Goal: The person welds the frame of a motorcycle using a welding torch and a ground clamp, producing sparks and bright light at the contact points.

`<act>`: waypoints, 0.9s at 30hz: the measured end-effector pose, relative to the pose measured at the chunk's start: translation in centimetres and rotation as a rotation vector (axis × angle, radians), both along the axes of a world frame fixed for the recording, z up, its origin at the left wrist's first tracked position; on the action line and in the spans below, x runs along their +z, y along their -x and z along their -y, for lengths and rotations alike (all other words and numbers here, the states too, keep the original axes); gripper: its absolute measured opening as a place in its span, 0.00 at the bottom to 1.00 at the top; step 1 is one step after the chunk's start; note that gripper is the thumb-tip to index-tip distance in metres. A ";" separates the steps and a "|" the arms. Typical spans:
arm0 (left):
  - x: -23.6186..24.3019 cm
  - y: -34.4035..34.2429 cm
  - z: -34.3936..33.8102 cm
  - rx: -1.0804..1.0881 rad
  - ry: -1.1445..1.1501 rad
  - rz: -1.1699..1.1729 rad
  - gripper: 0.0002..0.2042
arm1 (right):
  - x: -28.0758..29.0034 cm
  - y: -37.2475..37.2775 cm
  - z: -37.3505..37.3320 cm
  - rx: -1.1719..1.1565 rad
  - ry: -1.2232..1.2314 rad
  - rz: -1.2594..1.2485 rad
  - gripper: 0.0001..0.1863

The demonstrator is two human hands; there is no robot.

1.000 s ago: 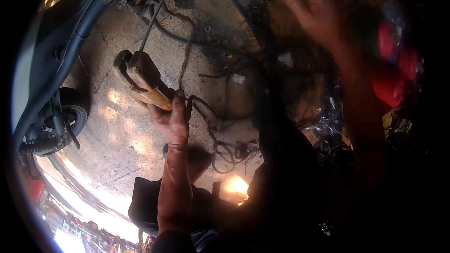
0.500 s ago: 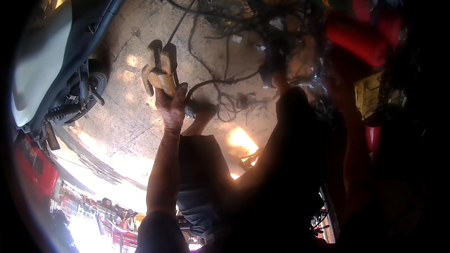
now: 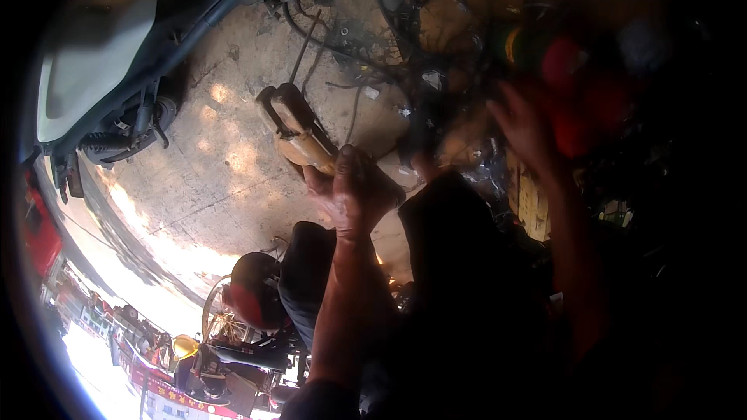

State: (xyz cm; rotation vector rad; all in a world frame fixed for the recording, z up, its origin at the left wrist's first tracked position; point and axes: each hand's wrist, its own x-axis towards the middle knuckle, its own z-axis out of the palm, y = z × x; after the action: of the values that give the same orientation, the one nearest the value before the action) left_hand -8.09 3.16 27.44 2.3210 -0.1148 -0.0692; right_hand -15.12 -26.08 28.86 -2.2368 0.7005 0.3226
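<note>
My left hand (image 3: 346, 198) is closed around a grimy tan clamp tool (image 3: 307, 148), like a welding rod holder. A thin rod (image 3: 305, 49) rises from its jaws over the concrete floor. A dark cable runs from below the tool beside that hand. My right hand (image 3: 525, 128) is at the right in shadow, fingers apart and holding nothing that I can see, in front of red objects and a tangle of dark hoses and cables (image 3: 389, 31).
A motor scooter's body (image 3: 93, 74) and wheel (image 3: 156, 117) stand at the left. Red items (image 3: 591, 120), a yellowish box (image 3: 533, 206) and dark clutter lie at the right. A black-and-red rounded object (image 3: 253, 292) and parked vehicles are at the lower left.
The view has shifted. My left hand, still holding the clamp tool, sits farther right in the picture. My right hand has shown high, then low in shadow, and is now raised with fingers apart.
</note>
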 end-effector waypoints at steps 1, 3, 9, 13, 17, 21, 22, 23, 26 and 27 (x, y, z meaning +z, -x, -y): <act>1.2 0.0 0.9 0.091 0.087 -0.095 0.16 | 0.5 -1.7 -0.3 0.011 0.029 -0.002 0.20; 0.3 -0.5 3.9 0.414 0.512 -0.382 0.16 | 0.5 -4.2 1.2 -0.021 0.116 0.089 0.19; -5.2 -1.6 2.9 0.365 0.590 -0.380 0.14 | -2.3 -15.6 -0.2 0.055 0.316 0.564 0.16; -10.6 -2.8 3.6 0.392 0.705 -0.274 0.17 | -6.2 -22.6 -2.2 0.317 0.343 0.792 0.18; -18.1 -3.1 5.6 0.452 0.833 -0.252 0.19 | -10.7 -27.0 -3.7 0.675 0.529 1.088 0.16; -24.6 -4.3 6.0 0.434 0.824 -0.038 0.18 | -13.1 -30.4 -3.8 0.915 0.636 1.251 0.18; -25.9 -4.8 6.2 0.440 0.832 -0.011 0.18 | -13.9 -30.8 -3.6 0.925 0.641 1.277 0.18; -27.2 -5.4 6.4 0.404 0.747 0.084 0.18 | -14.2 -31.2 -3.3 0.946 0.636 1.228 0.18; -28.7 -5.2 6.0 0.343 0.737 0.037 0.24 | -15.5 -31.7 -3.2 0.990 0.671 1.182 0.17; -29.3 -4.9 6.3 0.344 0.776 0.069 0.24 | -15.9 -31.8 -2.7 0.999 0.695 1.173 0.16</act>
State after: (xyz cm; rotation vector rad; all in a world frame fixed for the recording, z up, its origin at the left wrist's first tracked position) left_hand -3.15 -3.17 -1.81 1.5393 0.1951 0.1980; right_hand 16.67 -23.39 12.96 -2.6619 -1.0920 -0.8663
